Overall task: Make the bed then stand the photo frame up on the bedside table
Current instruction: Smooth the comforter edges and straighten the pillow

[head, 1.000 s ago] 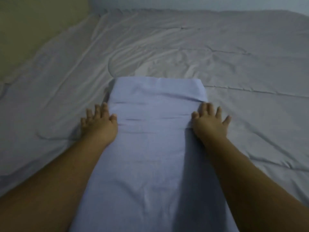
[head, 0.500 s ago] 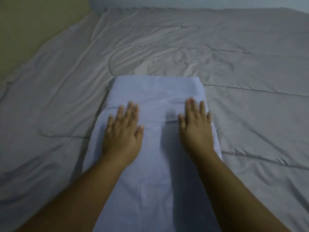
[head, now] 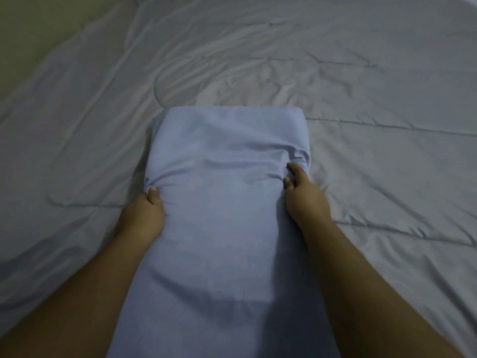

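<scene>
A dim, head-worn view looks down at a bed covered by a pale grey, wrinkled quilted cover (head: 361,86). No brand, label or writing can be read anywhere. A long, pale blue pillow (head: 227,202) lies on the cover in the middle of the view, running away from the person; its near end is cut off by the bottom edge of the frame. Two bare forearms reach forward along its sides. The left hand (head: 144,210) grips the pillow's left edge, thumb (head: 154,193) on top and pressing the fabric into a small bunch; the other fingers are curled under the edge and hidden. The right hand (head: 305,195) clutches the right edge, its fingers (head: 294,169) curled inward and dug into the cloth, pulling creases across the pillow's top; the fingertips themselves are buried in the folds. A strip of olive-tan surface (head: 33,24) shows at the upper left, too dark to identify. The photo frame and bedside table do not appear in this view.
</scene>
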